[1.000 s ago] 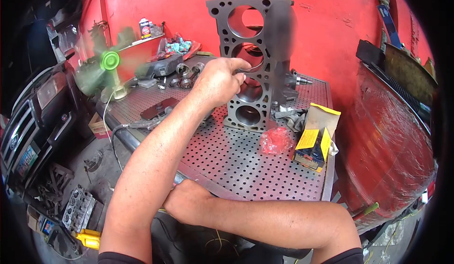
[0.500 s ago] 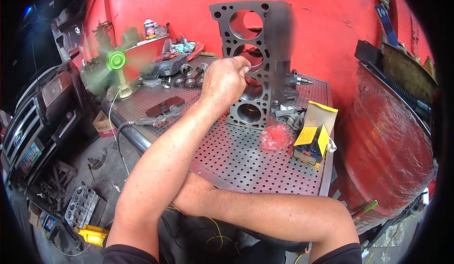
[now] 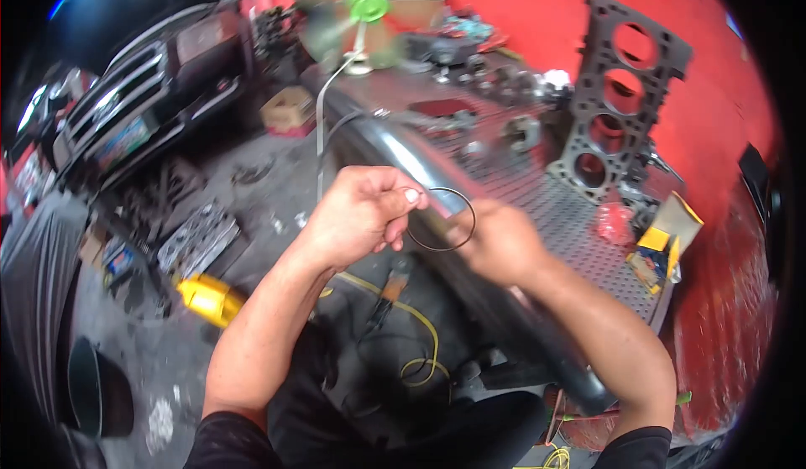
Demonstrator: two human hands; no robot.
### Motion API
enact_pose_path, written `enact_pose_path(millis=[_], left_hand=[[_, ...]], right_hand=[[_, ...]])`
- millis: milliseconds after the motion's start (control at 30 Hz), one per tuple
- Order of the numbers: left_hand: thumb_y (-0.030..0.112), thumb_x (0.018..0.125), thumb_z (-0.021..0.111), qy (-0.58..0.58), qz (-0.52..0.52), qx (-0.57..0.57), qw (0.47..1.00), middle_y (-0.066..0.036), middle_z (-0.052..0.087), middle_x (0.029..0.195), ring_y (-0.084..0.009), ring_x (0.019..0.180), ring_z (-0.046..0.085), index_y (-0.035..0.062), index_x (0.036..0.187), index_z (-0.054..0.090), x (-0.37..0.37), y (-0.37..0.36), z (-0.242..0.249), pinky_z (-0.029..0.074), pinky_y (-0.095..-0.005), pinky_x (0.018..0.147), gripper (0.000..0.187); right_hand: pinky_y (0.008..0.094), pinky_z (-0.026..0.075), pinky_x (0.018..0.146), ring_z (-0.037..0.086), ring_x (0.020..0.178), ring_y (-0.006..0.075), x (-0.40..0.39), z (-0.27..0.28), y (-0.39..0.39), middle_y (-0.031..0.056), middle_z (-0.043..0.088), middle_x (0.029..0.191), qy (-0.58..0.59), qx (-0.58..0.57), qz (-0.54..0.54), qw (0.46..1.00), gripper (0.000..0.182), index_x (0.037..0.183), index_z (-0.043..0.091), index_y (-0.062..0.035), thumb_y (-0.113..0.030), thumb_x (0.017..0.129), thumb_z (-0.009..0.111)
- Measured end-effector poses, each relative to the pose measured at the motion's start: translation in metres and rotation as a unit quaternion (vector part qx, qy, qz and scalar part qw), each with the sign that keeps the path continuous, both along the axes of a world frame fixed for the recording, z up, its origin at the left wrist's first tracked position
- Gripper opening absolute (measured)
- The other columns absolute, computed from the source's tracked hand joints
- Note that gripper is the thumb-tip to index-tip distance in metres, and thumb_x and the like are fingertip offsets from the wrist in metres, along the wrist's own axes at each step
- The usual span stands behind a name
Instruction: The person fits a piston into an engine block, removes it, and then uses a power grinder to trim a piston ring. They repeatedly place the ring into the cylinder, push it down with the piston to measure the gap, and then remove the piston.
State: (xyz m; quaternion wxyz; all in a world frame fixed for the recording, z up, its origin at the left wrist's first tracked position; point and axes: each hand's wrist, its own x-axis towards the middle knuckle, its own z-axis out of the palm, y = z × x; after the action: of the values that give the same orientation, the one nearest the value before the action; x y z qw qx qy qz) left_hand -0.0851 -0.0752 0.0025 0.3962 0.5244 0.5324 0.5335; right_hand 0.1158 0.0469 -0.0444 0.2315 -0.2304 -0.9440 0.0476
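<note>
A thin dark metal ring (image 3: 473, 214) hangs between my hands, in front of the bench's rounded edge. My left hand (image 3: 363, 215) pinches it at its upper left, between thumb and fingers. On the ring's right side is my right hand (image 3: 497, 241), blurred by motion, its fingertips closed at the ring. Further back, the engine block (image 3: 597, 99) stands upright on the perforated metal bench (image 3: 564, 221), its column of round bores facing me.
Near the block are a red plastic bag (image 3: 614, 224) and an open yellow box (image 3: 659, 255). A green fan (image 3: 368, 5) spins at the bench's far end. Below left lie a yellow object (image 3: 210, 298), a metal engine part (image 3: 199, 241) and a cardboard box (image 3: 288, 111); a vehicle (image 3: 126, 91) stands behind.
The view has swung left and down. My left hand has come away from the block's bores, and my right hand has uncrossed from under the left arm. The ring now shows between both hands.
</note>
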Motion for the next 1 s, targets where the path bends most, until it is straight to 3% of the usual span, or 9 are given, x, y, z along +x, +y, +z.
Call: enact_pose_path(millis=[67, 133, 200, 400, 533, 567, 633, 900, 1000], left_hand=[[0.018, 0.101, 0.064, 0.029, 0.012, -0.048, 0.998, 0.0, 0.056, 0.06, -0.0081, 0.051, 0.052, -0.0008, 0.098, 0.07, -0.017, -0.026, -0.006, 0.045, -0.0247, 0.051, 0.02], [0.019, 0.1, 0.065, 0.04, 0.011, -0.083, 0.996, 0.0, 0.057, 0.061, -0.008, 0.051, 0.052, -0.0006, 0.098, 0.07, -0.028, -0.048, -0.009, 0.044, -0.0245, 0.051, 0.02], [0.017, 0.097, 0.068, 0.04, 0.01, -0.053, 0.998, 0.002, 0.059, 0.063, -0.0073, 0.053, 0.053, 0.0005, 0.097, 0.072, -0.04, -0.059, -0.027, 0.043, -0.0243, 0.051, 0.017], [0.014, 0.094, 0.07, 0.255, 0.134, 0.152, 0.945, -0.006, 0.063, 0.063, -0.0078, 0.056, 0.053, -0.0005, 0.094, 0.075, -0.038, -0.089, -0.06, 0.045, -0.0308, 0.053, 0.015], [0.011, 0.081, 0.078, 0.322, 0.278, 0.212, 0.88, -0.015, 0.069, 0.099, -0.0331, 0.089, 0.065, -0.0004, 0.119, 0.066, -0.02, -0.126, -0.088, 0.054, -0.041, 0.08, 0.042], [0.012, 0.074, 0.083, 0.391, 0.235, 0.23, 0.859, -0.018, 0.061, 0.117, -0.0363, 0.107, 0.059, -0.0017, 0.138, 0.052, -0.022, -0.13, -0.095, 0.05, -0.0442, 0.093, 0.072], [0.014, 0.072, 0.084, 0.382, 0.208, 0.215, 0.874, -0.019, 0.058, 0.119, -0.0381, 0.108, 0.057, -0.0043, 0.141, 0.047, -0.013, -0.125, -0.109, 0.049, -0.0452, 0.095, 0.08], [0.013, 0.067, 0.088, 0.423, 0.158, 0.21, 0.867, -0.018, 0.057, 0.114, -0.0371, 0.105, 0.057, -0.005, 0.139, 0.045, -0.03, -0.082, -0.159, 0.051, -0.0441, 0.088, 0.086], [0.011, 0.066, 0.088, 0.398, 0.159, 0.212, 0.878, -0.016, 0.059, 0.11, -0.0348, 0.1, 0.057, -0.0032, 0.139, 0.046, -0.024, -0.068, -0.177, 0.051, -0.0432, 0.084, 0.086]], right_hand=[[0.041, 0.053, 0.083, 0.068, 0.093, 0.0314, 0.0, -0.006, 0.004, 0.0174, 0.073, 0.101, 0.094, -0.1, 0.014, 0.99, 0.029, 0.111, 0.072, -0.0021, -0.026, 0.098, 0.061], [0.0331, 0.053, 0.081, 0.068, 0.094, 0.0195, -0.009, 0.007, -0.016, 0.0113, 0.074, 0.104, 0.19, -0.442, 0.006, 0.877, 0.039, 0.125, 0.067, 0.0004, -0.032, 0.104, 0.058], [0.0288, 0.052, 0.081, 0.065, 0.096, 0.0125, -0.019, 0.004, -0.046, 0.0085, 0.074, 0.107, 0.188, -0.468, 0.066, 0.861, 0.046, 0.134, 0.06, 0.0031, -0.033, 0.106, 0.058], [0.0261, 0.055, 0.073, 0.07, 0.083, 0.0159, -0.049, -0.046, -0.129, 0.0126, 0.074, 0.099, 0.256, -0.529, 0.066, 0.806, 0.04, 0.137, 0.056, 0.004, -0.021, 0.106, 0.059], [0.0282, 0.056, 0.071, 0.072, 0.082, 0.0196, -0.058, -0.072, -0.147, 0.0168, 0.075, 0.1, 0.33, -0.579, 0.032, 0.745, 0.042, 0.141, 0.053, 0.0024, -0.02, 0.106, 0.057], [0.0284, 0.057, 0.071, 0.072, 0.083, 0.0197, -0.06, -0.076, -0.15, 0.0171, 0.075, 0.101, 0.337, -0.594, 0.02, 0.73, 0.042, 0.141, 0.053, 0.0019, -0.02, 0.106, 0.057], [0.0389, 0.062, 0.076, 0.073, 0.086, 0.0274, -0.066, -0.087, -0.153, 0.0203, 0.073, 0.099, 0.356, -0.612, 0.004, 0.707, 0.038, 0.139, 0.054, 0.0015, -0.016, 0.106, 0.056], [0.0395, 0.061, 0.08, 0.074, 0.091, 0.0293, -0.073, -0.127, -0.127, 0.0215, 0.073, 0.102, 0.4, -0.628, 0.053, 0.666, 0.038, 0.141, 0.053, 0.0007, -0.019, 0.109, 0.049], [0.0363, 0.059, 0.08, 0.074, 0.092, 0.0268, -0.064, -0.133, -0.112, 0.0189, 0.073, 0.101, 0.357, -0.596, 0.034, 0.718, 0.036, 0.139, 0.055, 0.0006, -0.018, 0.109, 0.05]])
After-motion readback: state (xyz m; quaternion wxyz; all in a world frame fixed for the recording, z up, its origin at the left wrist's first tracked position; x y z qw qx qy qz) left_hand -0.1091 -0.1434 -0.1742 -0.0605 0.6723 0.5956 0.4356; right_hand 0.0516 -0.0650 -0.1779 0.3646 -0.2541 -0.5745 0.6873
